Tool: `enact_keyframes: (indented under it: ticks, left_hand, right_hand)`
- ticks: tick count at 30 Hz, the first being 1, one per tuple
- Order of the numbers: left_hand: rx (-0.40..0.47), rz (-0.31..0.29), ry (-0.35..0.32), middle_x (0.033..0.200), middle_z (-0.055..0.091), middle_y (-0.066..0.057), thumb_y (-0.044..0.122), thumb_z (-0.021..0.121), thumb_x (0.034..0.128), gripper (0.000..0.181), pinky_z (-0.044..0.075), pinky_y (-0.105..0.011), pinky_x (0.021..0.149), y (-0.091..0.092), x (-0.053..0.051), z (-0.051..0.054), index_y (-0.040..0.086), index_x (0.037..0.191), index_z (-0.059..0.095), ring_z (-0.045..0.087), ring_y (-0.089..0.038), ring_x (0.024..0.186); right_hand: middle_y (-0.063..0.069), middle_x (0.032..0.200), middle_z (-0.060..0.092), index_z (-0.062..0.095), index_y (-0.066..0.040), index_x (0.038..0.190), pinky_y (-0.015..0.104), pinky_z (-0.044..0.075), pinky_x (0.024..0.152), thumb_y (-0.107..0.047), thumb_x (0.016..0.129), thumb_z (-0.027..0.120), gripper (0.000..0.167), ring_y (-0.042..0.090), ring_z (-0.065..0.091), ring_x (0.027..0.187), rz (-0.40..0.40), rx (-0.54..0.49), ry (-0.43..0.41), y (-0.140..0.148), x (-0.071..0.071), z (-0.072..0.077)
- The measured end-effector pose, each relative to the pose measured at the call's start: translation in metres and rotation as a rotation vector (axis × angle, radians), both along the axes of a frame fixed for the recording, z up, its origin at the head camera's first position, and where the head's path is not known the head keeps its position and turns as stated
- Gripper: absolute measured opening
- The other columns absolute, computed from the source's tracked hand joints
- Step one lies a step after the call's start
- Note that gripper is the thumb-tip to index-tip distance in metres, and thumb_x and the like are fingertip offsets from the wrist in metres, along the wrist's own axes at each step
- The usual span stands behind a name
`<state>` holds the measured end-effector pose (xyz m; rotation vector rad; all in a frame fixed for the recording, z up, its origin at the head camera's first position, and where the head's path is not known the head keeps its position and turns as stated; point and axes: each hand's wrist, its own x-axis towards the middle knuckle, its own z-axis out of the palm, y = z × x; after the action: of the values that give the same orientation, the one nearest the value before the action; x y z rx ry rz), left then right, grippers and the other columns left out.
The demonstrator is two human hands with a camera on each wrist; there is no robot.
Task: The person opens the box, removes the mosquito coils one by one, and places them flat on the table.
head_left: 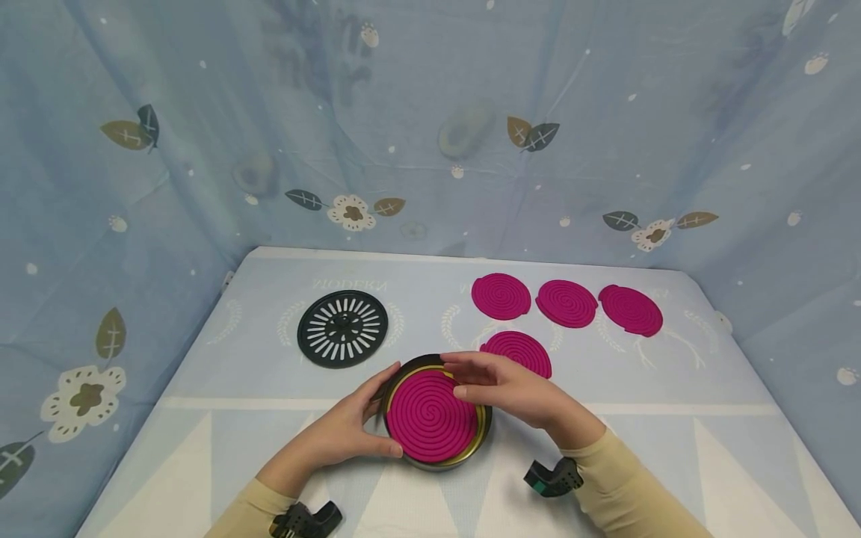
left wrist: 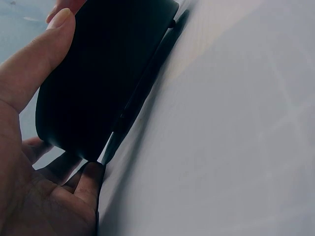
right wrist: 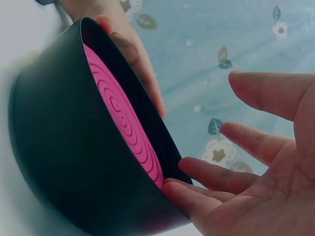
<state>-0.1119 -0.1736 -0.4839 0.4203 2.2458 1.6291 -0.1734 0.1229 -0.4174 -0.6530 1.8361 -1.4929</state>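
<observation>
A round black tin [head_left: 486, 433] with a gold-coloured inside stands on the table, with a magenta mosquito coil [head_left: 430, 415] lying in it. My left hand [head_left: 350, 426] grips the tin's left side, thumb at the near rim and fingers round the wall; the left wrist view shows this hand [left wrist: 54, 191] against the dark wall. Over the tin's right rim is my right hand [head_left: 501, 385]. In the right wrist view its fingers [right wrist: 216, 177] are spread and loosely bent, the lower ones at the rim, with nothing pinched between them.
A black slotted lid [head_left: 343, 329] lies on the table behind and left of the tin. Several loose coils lie at the right back, the closest coil [head_left: 521, 353] partly behind my right hand. A blue patterned curtain [head_left: 430, 149] encloses the table [head_left: 202, 463].
</observation>
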Motion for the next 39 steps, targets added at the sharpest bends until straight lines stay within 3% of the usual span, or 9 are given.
enact_keyframes:
  ticks: [7, 20, 27, 35, 39]
  left_hand:
    - [0.0, -0.005, 0.006, 0.159, 0.025, 0.004, 0.034, 0.094, 0.064, 0.121, 0.032, -0.021, 0.112, 0.0003, 0.0001, -0.0003, 0.023, 0.159, 0.02, 0.036, -0.015, 0.14]
    - [0.016, -0.01, 0.015, 0.16, 0.024, 0.0, 0.032, 0.094, 0.065, 0.12, 0.032, -0.025, 0.113, -0.0002, 0.0006, -0.0007, 0.023, 0.159, 0.02, 0.036, -0.021, 0.14]
    - [0.02, -0.003, 0.016, 0.159, 0.026, 0.003, 0.032, 0.095, 0.0639, 0.12, 0.032, -0.023, 0.112, -0.0003, 0.0004, -0.0015, 0.024, 0.159, 0.021, 0.037, -0.017, 0.14]
    - [0.02, -0.012, 0.031, 0.159, 0.026, 0.004, 0.034, 0.094, 0.064, 0.121, 0.033, -0.022, 0.112, -0.0004, -0.0004, -0.0022, 0.021, 0.159, 0.021, 0.034, -0.015, 0.141]
    - [0.023, -0.014, 0.037, 0.159, 0.025, 0.003, 0.033, 0.094, 0.0644, 0.12, 0.033, -0.023, 0.112, -0.0003, -0.0002, -0.0026, 0.02, 0.159, 0.021, 0.034, -0.017, 0.141]
  right_hand:
    - [0.018, 0.147, 0.044, 0.04, -0.006, 0.15, 0.037, 0.049, 0.103, -0.021, 0.096, 0.065, 0.061, 0.036, 0.044, 0.134, 0.001, -0.003, -0.031, -0.0005, -0.0011, -0.0008]
    - [0.018, 0.145, 0.046, 0.04, -0.009, 0.151, 0.037, 0.051, 0.101, -0.02, 0.096, 0.066, 0.062, 0.035, 0.046, 0.132, -0.012, 0.003, -0.012, 0.001, -0.0003, 0.0002]
    - [0.019, 0.145, 0.048, 0.041, -0.009, 0.15, 0.037, 0.051, 0.101, -0.02, 0.096, 0.066, 0.06, 0.034, 0.048, 0.13, -0.049, 0.0, 0.044, 0.0019, 0.0016, -0.0004]
    - [0.019, 0.143, 0.049, 0.046, -0.015, 0.146, 0.042, 0.056, 0.091, -0.017, 0.096, 0.066, 0.054, 0.035, 0.05, 0.124, -0.093, -0.055, 0.023, 0.0004, 0.0024, -0.0035]
    - [0.02, 0.143, 0.048, 0.046, -0.013, 0.146, 0.043, 0.056, 0.092, -0.016, 0.095, 0.067, 0.055, 0.035, 0.05, 0.125, -0.113, -0.066, 0.016, 0.0002, 0.0031, -0.0058]
